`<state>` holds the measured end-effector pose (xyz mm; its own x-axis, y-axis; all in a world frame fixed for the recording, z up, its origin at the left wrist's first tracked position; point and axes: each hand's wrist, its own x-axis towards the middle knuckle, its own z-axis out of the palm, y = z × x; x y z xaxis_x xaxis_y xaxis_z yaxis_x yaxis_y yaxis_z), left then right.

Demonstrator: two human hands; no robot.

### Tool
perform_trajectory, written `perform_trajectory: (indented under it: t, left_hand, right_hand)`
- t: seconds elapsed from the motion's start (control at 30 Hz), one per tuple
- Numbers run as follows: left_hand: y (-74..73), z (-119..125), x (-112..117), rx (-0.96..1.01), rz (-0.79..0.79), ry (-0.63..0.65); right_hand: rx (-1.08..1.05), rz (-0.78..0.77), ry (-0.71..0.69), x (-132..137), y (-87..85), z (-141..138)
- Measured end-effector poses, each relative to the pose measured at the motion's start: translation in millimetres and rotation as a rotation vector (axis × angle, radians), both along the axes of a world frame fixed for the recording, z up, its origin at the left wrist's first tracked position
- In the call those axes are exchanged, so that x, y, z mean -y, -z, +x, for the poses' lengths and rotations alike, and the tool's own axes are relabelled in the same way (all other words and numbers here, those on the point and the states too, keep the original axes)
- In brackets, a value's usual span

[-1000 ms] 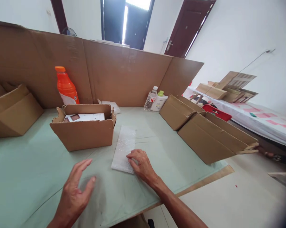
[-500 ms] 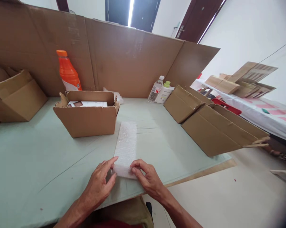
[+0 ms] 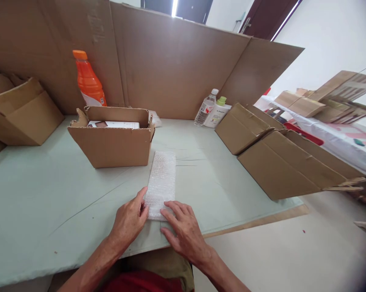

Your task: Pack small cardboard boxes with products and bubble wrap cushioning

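Note:
A long strip of white bubble wrap (image 3: 162, 181) lies flat on the pale green table (image 3: 43, 202), pointing away from me. My left hand (image 3: 129, 221) rests at its near left corner, fingers extended and touching the edge. My right hand (image 3: 184, 233) lies flat with its fingers spread, the fingertips pressing the near end of the strip. Neither hand grips anything. Just beyond the strip stands an open cardboard box (image 3: 112, 140) with a white flat item (image 3: 114, 124) inside.
An orange bottle (image 3: 88, 81) stands behind the box. A clear water bottle (image 3: 206, 108) and a white bottle (image 3: 217, 113) stand by the cardboard backboard (image 3: 176, 65). Folded cartons lie at right (image 3: 280, 158) and left (image 3: 21, 113). The table's front edge is close to me.
My left hand came in from the left to the strip's near end. Both hands have slid slightly, and the right hand now lies flat on the strip. The camera tilted down.

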<state>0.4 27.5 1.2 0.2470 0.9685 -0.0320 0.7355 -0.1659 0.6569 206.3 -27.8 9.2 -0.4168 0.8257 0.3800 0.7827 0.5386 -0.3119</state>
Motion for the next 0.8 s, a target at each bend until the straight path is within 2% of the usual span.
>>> perform_trajectory:
  t: [0.07, 0.13, 0.2, 0.23, 0.3, 0.37, 0.43, 0.5, 0.53, 0.6, 0.7, 0.8]
  left_hand:
    - [0.3, -1.4, 1.1, 0.026, 0.109, 0.003]
    - [-1.2, -5.7, 4.5, 0.079, 0.293, 0.038]
    - [-4.6, -11.4, 10.3, 0.112, 0.461, 0.131]
    - [-6.6, -14.0, 13.7, 0.120, 0.494, 0.191]
    - [-9.7, -17.2, 20.0, 0.142, 0.449, 0.274]
    - [-10.3, -17.0, 23.2, 0.165, 0.340, 0.273]
    - [-7.7, -13.7, 21.3, 0.161, 0.257, 0.219]
    - [-2.7, -8.5, 14.8, 0.128, 0.222, 0.170]
    - [0.1, -5.8, 10.6, 0.109, 0.224, 0.156]
    - [5.0, -1.7, 3.2, 0.088, 0.270, 0.134]
    - [6.7, -1.8, 1.7, 0.112, 0.416, 0.137]
    - [0.6, -10.1, 13.8, 0.156, 0.471, 0.244]
  right_hand:
    - [0.012, 0.017, 0.024, -5.5, 3.7, -3.2]
    - [-0.017, 0.014, 0.025, -10.9, 4.2, -4.1]
    - [-0.073, -0.043, 0.015, -13.7, 0.9, -2.9]
    - [-0.114, -0.092, 0.013, -13.9, -1.7, -1.7]
    - [-0.204, -0.231, 0.014, -12.2, -7.7, 1.5]
    - [-0.274, -0.334, 0.040, -8.5, -13.1, 5.1]
    - [-0.286, -0.275, 0.097, -3.8, -16.8, 8.5]
    - [-0.241, -0.088, 0.140, 0.3, -18.4, 10.8]
    - [-0.196, -0.012, 0.134, 1.5, -18.4, 11.2]
    - [-0.079, 0.039, 0.080, 1.3, -16.8, 10.3]
    - [0.031, -0.010, 0.020, -4.5, -11.1, 6.4]
    - [-0.024, -0.100, 0.003, -8.6, -5.4, 4.1]
